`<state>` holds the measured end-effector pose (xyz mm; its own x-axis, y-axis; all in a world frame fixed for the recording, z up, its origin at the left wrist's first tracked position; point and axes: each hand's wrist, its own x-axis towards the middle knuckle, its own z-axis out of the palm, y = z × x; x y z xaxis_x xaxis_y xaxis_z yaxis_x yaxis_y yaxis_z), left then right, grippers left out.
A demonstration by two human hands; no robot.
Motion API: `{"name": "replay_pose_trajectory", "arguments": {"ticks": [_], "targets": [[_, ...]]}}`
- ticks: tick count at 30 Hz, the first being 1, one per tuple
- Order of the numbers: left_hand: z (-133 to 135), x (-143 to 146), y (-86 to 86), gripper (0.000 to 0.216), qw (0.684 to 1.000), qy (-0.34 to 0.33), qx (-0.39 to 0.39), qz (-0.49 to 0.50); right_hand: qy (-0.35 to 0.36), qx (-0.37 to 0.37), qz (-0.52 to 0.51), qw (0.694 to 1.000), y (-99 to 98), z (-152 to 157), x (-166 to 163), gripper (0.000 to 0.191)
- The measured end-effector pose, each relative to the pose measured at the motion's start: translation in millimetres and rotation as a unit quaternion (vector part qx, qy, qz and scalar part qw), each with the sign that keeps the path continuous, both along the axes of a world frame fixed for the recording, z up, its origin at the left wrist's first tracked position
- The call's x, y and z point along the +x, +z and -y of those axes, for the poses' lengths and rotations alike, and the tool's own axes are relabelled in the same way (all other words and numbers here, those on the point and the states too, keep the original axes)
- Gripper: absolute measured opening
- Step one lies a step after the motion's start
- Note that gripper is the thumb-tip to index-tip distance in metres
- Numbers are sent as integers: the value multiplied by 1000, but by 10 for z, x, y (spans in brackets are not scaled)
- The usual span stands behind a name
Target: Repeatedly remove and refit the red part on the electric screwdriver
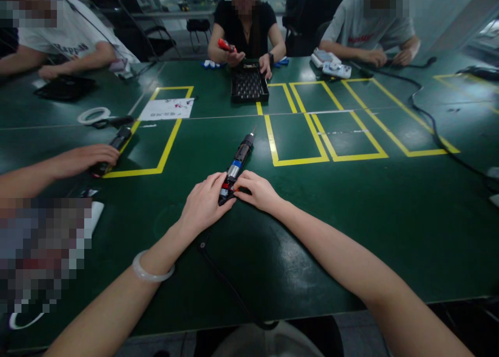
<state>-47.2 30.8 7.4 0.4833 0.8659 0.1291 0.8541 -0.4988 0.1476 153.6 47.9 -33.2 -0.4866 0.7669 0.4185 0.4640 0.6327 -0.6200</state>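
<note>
An electric screwdriver (236,166) lies on the green table in front of me, its thin bit pointing away and slightly right. Its housing looks opened, with a blue band, a silver cylinder and red parts showing. My left hand (202,201) is closed around the rear end from the left, thumb at the near tip. From the right, my right hand (257,190) pinches at the rear part, where a bit of red shows by the fingertips. What those fingers hold is too small to tell. A black cable (224,274) runs beneath my wrists to the table's near edge.
At left, a co-worker's hand (88,157) rests on another dark screwdriver (122,134). Beyond lie a white ring (93,116) and a paper sheet (167,109). A person opposite holds a red tool (227,46) by a black tray (250,102). Yellow tape (302,162) marks rectangles.
</note>
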Motion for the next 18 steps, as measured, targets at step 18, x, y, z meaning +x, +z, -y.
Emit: {"name": "replay_pose_trajectory", "arguments": {"ticks": [18], "targets": [[-14, 4, -12, 61, 1000, 3, 12, -1, -14, -25, -11, 1000, 12, -10, -24, 11]]}}
